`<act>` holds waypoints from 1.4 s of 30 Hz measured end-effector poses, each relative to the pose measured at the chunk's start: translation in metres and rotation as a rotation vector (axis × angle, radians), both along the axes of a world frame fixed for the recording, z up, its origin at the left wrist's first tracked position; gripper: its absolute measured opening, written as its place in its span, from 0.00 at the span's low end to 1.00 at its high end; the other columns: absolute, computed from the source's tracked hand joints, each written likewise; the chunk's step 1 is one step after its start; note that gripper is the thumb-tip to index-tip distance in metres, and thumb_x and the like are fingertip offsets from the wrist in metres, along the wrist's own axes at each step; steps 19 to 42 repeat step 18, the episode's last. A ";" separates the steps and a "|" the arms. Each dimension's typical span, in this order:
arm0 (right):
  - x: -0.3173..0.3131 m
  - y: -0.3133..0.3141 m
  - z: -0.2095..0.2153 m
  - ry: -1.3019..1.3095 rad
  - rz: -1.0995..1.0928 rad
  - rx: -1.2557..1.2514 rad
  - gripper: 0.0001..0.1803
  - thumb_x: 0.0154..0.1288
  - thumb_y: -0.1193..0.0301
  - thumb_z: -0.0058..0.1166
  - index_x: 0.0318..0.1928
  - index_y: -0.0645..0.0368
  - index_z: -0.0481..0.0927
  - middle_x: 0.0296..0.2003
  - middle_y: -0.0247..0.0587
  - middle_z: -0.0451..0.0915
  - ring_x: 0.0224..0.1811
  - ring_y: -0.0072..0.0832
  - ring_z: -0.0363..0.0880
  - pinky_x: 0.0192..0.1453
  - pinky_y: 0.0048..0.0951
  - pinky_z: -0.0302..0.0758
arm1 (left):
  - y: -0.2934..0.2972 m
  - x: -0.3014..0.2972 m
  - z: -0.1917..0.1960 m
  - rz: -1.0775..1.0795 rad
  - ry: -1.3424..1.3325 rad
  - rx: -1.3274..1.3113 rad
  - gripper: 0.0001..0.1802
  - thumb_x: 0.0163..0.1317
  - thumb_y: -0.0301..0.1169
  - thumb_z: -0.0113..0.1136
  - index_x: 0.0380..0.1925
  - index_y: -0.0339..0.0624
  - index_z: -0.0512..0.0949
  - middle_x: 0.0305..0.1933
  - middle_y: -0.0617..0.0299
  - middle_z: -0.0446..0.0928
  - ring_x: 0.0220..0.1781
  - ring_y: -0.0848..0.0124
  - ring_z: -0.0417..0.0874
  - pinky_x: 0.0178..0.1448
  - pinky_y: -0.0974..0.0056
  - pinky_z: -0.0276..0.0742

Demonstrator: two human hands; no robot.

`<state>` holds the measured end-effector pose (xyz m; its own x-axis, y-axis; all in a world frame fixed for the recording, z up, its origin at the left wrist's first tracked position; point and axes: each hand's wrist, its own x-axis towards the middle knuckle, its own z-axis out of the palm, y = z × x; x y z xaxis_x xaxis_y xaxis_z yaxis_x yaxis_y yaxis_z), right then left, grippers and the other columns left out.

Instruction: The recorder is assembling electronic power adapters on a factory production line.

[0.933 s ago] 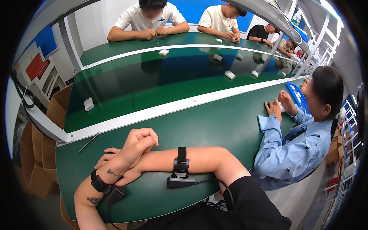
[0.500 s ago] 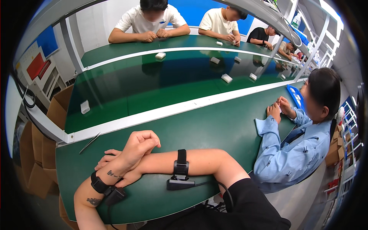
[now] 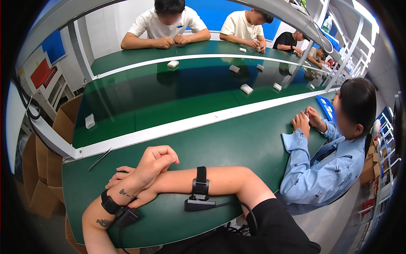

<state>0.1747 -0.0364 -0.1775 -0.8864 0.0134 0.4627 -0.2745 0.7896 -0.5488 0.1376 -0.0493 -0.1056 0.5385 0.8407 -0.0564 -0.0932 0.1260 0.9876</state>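
My forearms cross on the green tabletop (image 3: 237,144). My left hand (image 3: 157,161) lies over my right wrist, its fingers curled into a loose fist with nothing seen in them. Beneath it, my right hand (image 3: 122,177) rests on the table with its fingers stretched out, partly hidden by the left wrist. Dark straps with small devices sit on both my forearms. A pair of metal tweezers (image 3: 100,159) lies beyond my right hand, near the white rail, with neither hand touching it.
Beyond the white rail (image 3: 169,127), a glossy green conveyor belt (image 3: 169,101) carries several small white boxes (image 3: 246,89). At right a co-worker in a blue shirt (image 3: 325,169) handles something small beside a blue tray (image 3: 325,106). Others work across the belt. Cardboard boxes (image 3: 46,186) stand at left.
The white boxes on the belt have shifted slightly to the left. My two hands stay crossed in the same place.
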 end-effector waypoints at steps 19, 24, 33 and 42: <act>0.000 0.001 0.005 -0.063 -0.002 -0.018 0.42 0.52 0.51 0.57 0.67 0.49 0.61 0.66 0.39 0.62 0.71 0.34 0.54 0.75 0.49 0.42 | -0.003 -0.003 0.002 -0.001 0.017 -0.008 0.08 0.63 0.30 0.55 0.27 0.39 0.78 0.19 0.74 0.67 0.19 0.87 0.57 0.23 0.76 0.49; 0.000 0.001 0.005 -0.063 -0.002 -0.018 0.42 0.52 0.51 0.57 0.67 0.49 0.61 0.66 0.39 0.62 0.71 0.34 0.54 0.75 0.49 0.42 | -0.003 -0.003 0.002 -0.001 0.017 -0.008 0.08 0.63 0.30 0.55 0.27 0.39 0.78 0.19 0.74 0.67 0.19 0.87 0.57 0.23 0.76 0.49; 0.000 0.001 0.005 -0.063 -0.002 -0.018 0.42 0.52 0.51 0.57 0.67 0.49 0.61 0.66 0.39 0.62 0.71 0.34 0.54 0.75 0.49 0.42 | -0.003 -0.003 0.002 -0.001 0.017 -0.008 0.08 0.63 0.30 0.55 0.27 0.39 0.78 0.19 0.74 0.67 0.19 0.87 0.57 0.23 0.76 0.49; 0.000 0.001 0.005 -0.063 -0.002 -0.018 0.42 0.52 0.51 0.57 0.67 0.49 0.61 0.66 0.39 0.62 0.71 0.34 0.54 0.75 0.49 0.42 | -0.003 -0.003 0.002 -0.001 0.017 -0.008 0.08 0.63 0.30 0.55 0.27 0.39 0.78 0.19 0.74 0.67 0.19 0.87 0.57 0.23 0.76 0.49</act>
